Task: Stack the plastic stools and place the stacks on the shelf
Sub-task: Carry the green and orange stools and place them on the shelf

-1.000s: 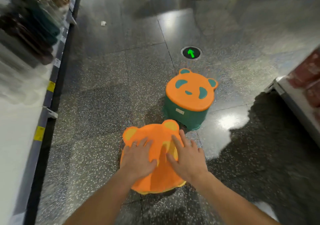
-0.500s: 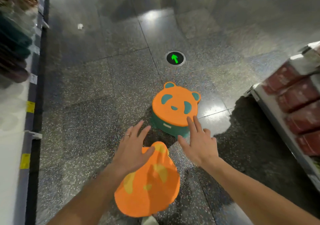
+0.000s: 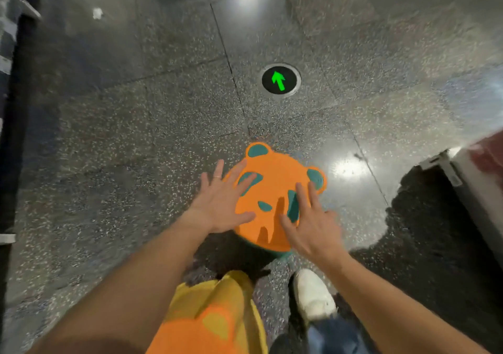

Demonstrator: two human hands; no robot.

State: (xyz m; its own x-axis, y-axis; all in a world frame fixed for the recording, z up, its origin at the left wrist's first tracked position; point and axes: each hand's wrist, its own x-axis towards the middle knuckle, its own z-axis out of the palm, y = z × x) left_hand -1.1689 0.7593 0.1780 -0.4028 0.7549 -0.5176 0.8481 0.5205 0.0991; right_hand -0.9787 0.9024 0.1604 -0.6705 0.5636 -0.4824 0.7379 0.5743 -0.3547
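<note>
Both hands now over green-based stool (image 3: 275, 190), left hand (image 3: 220, 203), right hand (image 3: 310, 225) spread flat

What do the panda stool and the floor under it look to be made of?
Panda stool: apparently moulded plastic, matte orange seat with flat teal patches, no glare. Floor: looks like polished speckled stone or terrazzo tiles, glossy, reflecting ceiling lights, with thin joint lines.

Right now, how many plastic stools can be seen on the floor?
2. The green-based stool stands ahead, under the left hand and the right hand. The yellow-based stool is near the person's feet, partly cut off.
</note>
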